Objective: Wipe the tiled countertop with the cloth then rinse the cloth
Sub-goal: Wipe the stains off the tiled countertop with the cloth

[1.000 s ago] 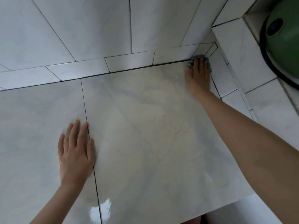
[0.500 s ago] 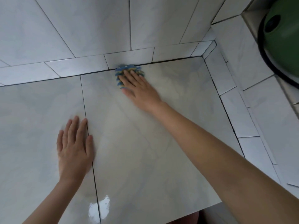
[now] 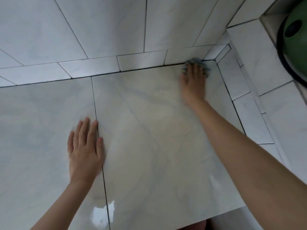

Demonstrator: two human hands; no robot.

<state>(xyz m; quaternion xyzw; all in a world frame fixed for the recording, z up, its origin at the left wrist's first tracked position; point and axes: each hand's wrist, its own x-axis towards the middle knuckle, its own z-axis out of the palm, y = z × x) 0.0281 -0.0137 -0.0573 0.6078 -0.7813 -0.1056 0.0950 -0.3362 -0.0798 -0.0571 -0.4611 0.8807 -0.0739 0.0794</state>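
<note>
Head view, looking down on a tiled bench [image 3: 149, 130] of pale, glossy marbled tiles split by a dark grout line [image 3: 99, 138] running front to back.

Left hand [image 3: 84, 151]: laid flat, palm down, on the bench near its front. Fingers [image 3: 83, 130] are released and stretched out, close together, nothing held. The index finger and thumb lie along the grout line.

Right hand [image 3: 193, 80]: reached out to the far right corner of the bench, arm extended across the right-hand tile. The hand is pressed down on a blue cloth [image 3: 196, 61]. Fingers are spread flat over the cloth rather than curled round it; the hand is blurred, so the exact grip cannot be told.

Cloth: bunched under the right fingertips, touching the bench surface, tucked against the back wall [image 3: 99, 30] where bench and wall meet, just beside the corner with the side wall [image 3: 245, 52]. Only its blue edges are seen past the fingertips.

Walls: tiled in the same pale finish, with a narrow skirting row of smaller tiles [image 3: 141, 61] at the bench line.

Upper right edge: part of a round green object [image 3: 297, 30] with a dark rim is seen; what it is cannot be told.

A bright glare patch [image 3: 99, 213] is seen on the front of the bench near the grout line.
</note>
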